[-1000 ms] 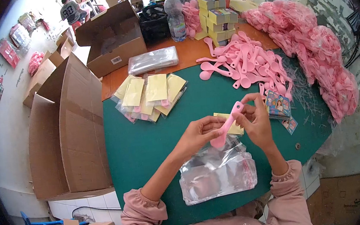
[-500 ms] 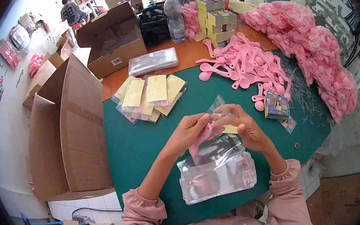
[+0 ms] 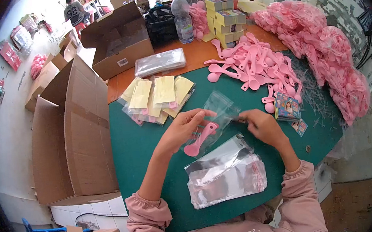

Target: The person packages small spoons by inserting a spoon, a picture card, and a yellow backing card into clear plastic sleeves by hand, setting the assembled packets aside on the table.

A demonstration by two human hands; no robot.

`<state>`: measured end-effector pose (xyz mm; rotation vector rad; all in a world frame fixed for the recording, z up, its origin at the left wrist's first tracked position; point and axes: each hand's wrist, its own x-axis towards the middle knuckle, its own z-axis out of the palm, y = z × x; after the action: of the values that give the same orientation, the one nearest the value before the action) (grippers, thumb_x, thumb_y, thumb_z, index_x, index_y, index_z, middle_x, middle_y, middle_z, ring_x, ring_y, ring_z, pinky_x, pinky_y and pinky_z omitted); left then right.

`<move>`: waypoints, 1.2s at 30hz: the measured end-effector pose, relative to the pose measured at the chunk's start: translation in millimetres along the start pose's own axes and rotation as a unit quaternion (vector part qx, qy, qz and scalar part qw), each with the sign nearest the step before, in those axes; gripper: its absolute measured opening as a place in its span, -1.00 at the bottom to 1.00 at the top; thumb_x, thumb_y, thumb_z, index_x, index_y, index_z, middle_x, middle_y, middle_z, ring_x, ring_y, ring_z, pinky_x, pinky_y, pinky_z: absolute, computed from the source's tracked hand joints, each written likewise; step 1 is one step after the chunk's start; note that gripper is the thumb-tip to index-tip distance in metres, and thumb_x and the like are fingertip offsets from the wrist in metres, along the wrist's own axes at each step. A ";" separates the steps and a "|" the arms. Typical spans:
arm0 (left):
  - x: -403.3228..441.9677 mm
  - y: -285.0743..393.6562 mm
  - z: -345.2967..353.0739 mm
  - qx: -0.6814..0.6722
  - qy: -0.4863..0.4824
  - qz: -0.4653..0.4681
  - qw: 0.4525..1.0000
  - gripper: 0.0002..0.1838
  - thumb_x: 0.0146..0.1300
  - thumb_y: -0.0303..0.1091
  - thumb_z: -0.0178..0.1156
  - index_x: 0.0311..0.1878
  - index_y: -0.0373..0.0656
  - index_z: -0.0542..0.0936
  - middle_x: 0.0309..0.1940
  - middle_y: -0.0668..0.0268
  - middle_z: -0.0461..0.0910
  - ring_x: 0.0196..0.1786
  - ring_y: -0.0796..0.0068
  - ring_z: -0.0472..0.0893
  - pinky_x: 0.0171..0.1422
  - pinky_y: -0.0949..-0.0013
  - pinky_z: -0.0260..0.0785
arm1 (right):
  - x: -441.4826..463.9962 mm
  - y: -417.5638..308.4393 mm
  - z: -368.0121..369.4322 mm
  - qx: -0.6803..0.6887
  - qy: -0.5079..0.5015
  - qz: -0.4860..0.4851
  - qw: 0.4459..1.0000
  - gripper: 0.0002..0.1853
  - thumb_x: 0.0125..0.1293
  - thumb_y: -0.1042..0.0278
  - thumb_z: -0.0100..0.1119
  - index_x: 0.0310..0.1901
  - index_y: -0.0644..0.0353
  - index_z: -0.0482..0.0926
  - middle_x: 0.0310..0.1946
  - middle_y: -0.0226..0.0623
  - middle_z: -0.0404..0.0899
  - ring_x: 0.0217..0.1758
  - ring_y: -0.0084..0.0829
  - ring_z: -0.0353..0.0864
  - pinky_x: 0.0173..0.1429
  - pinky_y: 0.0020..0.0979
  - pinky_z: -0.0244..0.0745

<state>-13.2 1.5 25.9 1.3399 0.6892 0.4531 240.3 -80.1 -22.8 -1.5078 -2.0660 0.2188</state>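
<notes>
My left hand [image 3: 186,130] holds a pink plastic spoon [image 3: 201,140], its bowl pointing down to the left, with a clear plastic bag [image 3: 217,106] at the same fingers. The bag spreads between both hands; whether the spoon lies inside or against it I cannot tell. My right hand [image 3: 262,127] is curled closed at the bag's right edge, its fingertips pinching there. Below them, a stack of clear bags [image 3: 228,181] rests on the green tabletop [image 3: 150,159].
Filled packets with cream cards [image 3: 164,89] lie at the left, under a bundle of clear sleeves [image 3: 159,62]. Loose pink spoons [image 3: 252,65] are heaped back right beside printed cards [image 3: 287,106]. Cardboard boxes [image 3: 87,139] stand left; a water bottle [image 3: 182,20] stands behind.
My hands have moved apart, my right hand shifting right and closing. The spoon now shows fully in front of my left fingers, and the bag is stretched open to view between the hands.
</notes>
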 end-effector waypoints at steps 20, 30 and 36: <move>25.8 -30.5 19.7 0.176 -0.008 0.009 0.984 -0.68 0.32 -0.23 -0.04 -0.15 -0.29 0.56 -0.48 0.31 0.57 -0.38 0.66 0.51 -0.31 0.50 0.38 | 8.3 -30.0 -28.3 0.278 0.076 0.142 0.947 -0.88 0.14 0.48 0.17 -0.28 0.24 0.48 -0.55 -0.49 0.43 -0.49 -0.72 0.40 -0.45 -0.63 0.37; 17.1 -14.7 37.0 0.294 -0.052 0.087 0.950 -0.71 0.24 -0.26 0.03 -0.05 -0.19 0.52 -0.49 0.07 0.57 -0.47 0.21 0.56 -0.35 0.29 0.36 | 6.9 -29.9 -39.4 0.250 -0.130 0.070 0.957 -0.83 0.10 0.53 0.21 -0.42 0.23 0.37 -0.59 -0.54 0.35 -0.52 -0.75 0.36 -0.47 -0.67 0.29; 17.0 -15.1 37.7 0.317 -0.045 0.064 0.945 -0.71 0.23 -0.25 0.03 -0.05 -0.17 0.52 -0.54 0.08 0.55 -0.50 0.17 0.55 -0.39 0.27 0.35 | 1.4 -27.6 -44.3 0.331 -0.078 0.187 0.922 -0.83 0.09 0.52 0.22 -0.42 0.22 0.37 -0.58 -0.54 0.39 -0.54 -0.76 0.35 -0.56 -0.66 0.27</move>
<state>23.6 -17.5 10.8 2.0103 0.7015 0.2738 240.8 -97.1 26.5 -1.4438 -1.5416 1.0954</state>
